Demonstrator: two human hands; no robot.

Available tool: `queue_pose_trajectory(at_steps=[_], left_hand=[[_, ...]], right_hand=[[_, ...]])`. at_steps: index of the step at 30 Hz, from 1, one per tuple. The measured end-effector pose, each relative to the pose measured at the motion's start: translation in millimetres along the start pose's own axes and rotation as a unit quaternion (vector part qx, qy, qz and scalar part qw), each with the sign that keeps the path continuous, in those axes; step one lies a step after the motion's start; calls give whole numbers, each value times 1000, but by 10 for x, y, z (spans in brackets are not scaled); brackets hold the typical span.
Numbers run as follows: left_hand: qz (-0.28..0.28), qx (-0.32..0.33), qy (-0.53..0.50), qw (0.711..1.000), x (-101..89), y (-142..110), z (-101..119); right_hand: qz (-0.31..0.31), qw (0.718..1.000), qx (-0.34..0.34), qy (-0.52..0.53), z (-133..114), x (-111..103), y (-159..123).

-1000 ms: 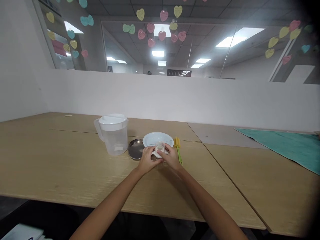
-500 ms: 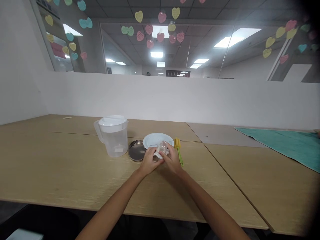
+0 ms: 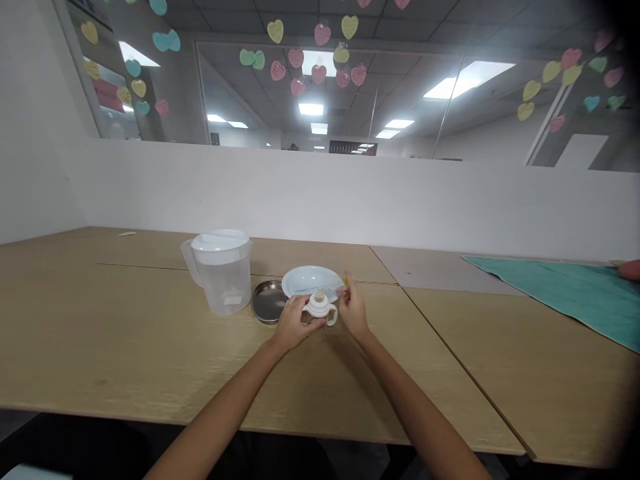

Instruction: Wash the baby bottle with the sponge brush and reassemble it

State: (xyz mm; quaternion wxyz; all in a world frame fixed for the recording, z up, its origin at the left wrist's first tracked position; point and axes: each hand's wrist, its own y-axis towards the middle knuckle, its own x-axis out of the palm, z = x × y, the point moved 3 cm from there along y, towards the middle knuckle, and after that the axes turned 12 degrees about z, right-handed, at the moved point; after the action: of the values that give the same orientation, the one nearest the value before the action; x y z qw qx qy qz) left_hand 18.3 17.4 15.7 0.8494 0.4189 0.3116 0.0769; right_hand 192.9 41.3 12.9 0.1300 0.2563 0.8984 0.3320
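Observation:
My left hand [image 3: 295,321] grips a baby bottle [image 3: 320,307] with a white collar and side handles, its teat pointing up. Just to the right, my right hand [image 3: 353,308] pinches a clear domed cap [image 3: 332,291], which is hard to make out against the plate behind it. A pale blue-white plate [image 3: 295,275] lies right behind the bottle. Beside my left hand is a round, shallow metal tin [image 3: 267,301]. The yellow-headed bottle brush is almost wholly hidden behind my right hand.
A clear plastic pitcher [image 3: 227,280] with a white lid stands left of the tin. A teal cloth [image 3: 560,287] lies at the far right, where part of another person's hand [image 3: 629,270] shows. Wooden tables [image 3: 165,353] meet at seams; a white wall rises behind.
The clear cap has come off the bottle top and moved right with my right hand, baring the teat. My left hand still holds the bottle. My right hand now covers the brush.

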Motion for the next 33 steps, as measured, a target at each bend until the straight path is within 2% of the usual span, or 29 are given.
queue_pose_trajectory(at_steps=[7,13,19,23,26,30,33], left_hand=[[-5,4,9,1000,-19,10,25],[-9,8,8,1000,-7,9,32],[-10,-3,4,1000,-14,5,40],[-11,5,-12,1000,-12,1,11],[-17,5,-32,999,-7,0,-19],[-32,-10,-39,999,-1,-2,-46],[-37,-21,-40,998,10,-3,-50]], right_hand=[[-108,994,8,-13,177,86,-5],[-189,981,-19,-42,103,36,53],[-196,979,-52,-26,-147,25,4],[-165,981,-80,-57,-272,87,-88],[-172,982,-63,-43,-291,95,-83],[-265,962,-40,48,-329,45,-20],[-314,943,18,111,-293,-1,49]])
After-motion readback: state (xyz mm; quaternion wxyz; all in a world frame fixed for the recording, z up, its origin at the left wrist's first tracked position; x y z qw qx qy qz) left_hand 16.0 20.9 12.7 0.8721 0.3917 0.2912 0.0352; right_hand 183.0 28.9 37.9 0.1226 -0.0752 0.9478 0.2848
